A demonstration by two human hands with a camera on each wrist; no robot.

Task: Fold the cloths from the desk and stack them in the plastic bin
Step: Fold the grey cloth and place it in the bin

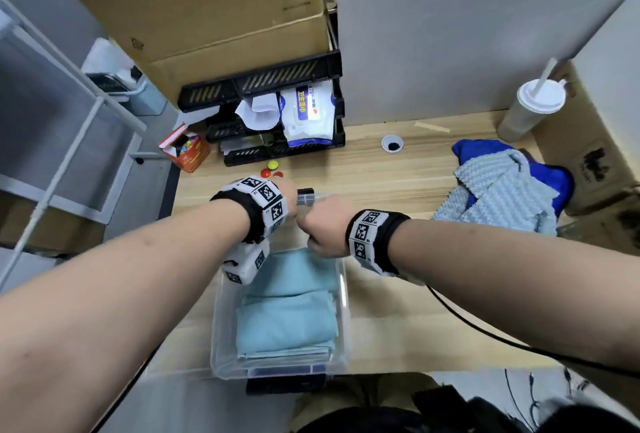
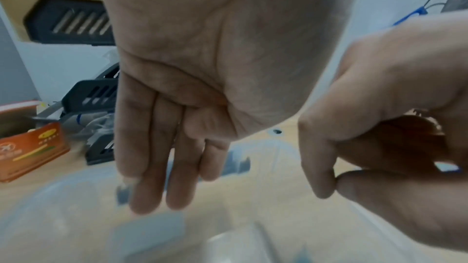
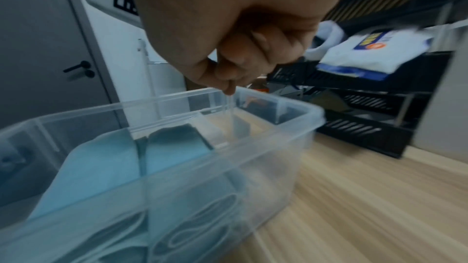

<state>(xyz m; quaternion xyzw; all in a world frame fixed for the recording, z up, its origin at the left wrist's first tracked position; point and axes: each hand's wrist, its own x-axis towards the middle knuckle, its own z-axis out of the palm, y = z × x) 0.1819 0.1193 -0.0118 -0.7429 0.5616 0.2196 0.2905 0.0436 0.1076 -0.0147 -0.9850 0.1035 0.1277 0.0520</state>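
Observation:
A clear plastic bin stands at the desk's near edge with folded light-blue cloths stacked inside; the right wrist view shows the same bin and cloths. Both hands hover over the bin's far end. My left hand points its straight fingers downward, holding nothing. My right hand is curled, thumb against fingertip, with nothing seen between them. A textured light-blue cloth lies crumpled over a dark blue cloth at the desk's right.
Black stacked trays with a wipes pack stand at the back left beside an orange box and small round magnets. A lidded cup and a cardboard box stand at the right. A black cable crosses the desk.

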